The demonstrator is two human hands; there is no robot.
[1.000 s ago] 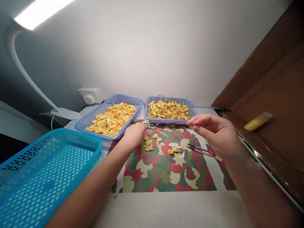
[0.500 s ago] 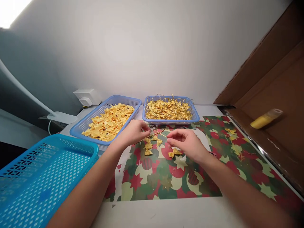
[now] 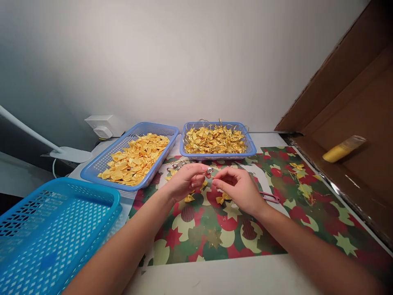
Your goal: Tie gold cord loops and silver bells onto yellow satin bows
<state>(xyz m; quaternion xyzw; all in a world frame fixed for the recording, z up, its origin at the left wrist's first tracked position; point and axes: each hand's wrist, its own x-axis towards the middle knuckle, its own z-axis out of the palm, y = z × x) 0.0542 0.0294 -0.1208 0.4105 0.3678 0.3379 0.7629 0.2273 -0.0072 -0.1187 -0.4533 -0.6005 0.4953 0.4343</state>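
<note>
My left hand (image 3: 188,180) pinches a small shiny silver bell (image 3: 210,170) between thumb and index finger, above the patterned mat. Close to its right is my right hand (image 3: 238,186), with thumb and forefinger pressed together near the bell. A thin strand seems to show at those fingertips, too fine to make out. Other silver bells (image 3: 175,166) lie behind my left hand. Small yellow ribbon bows (image 3: 189,198) rest on the mat below my hands, partly covered by the left one. Another bow (image 3: 223,198) lies under my right hand.
Loose yellow bows fill a blue basket (image 3: 89,174) at the left; bows with gold cords fill another (image 3: 217,156) behind. A turquoise basket (image 3: 115,200) stands front left. Pink snips (image 3: 270,197) lie by my right wrist. Cardboard (image 3: 353,102) borders the right, with a yellow-filled tube (image 3: 344,148).
My left hand has lifted a silver bell and turned, its fingertips now nearer the right hand. The right hand has barely moved. The view has shifted slightly, uncovering the snips and more bells.
</note>
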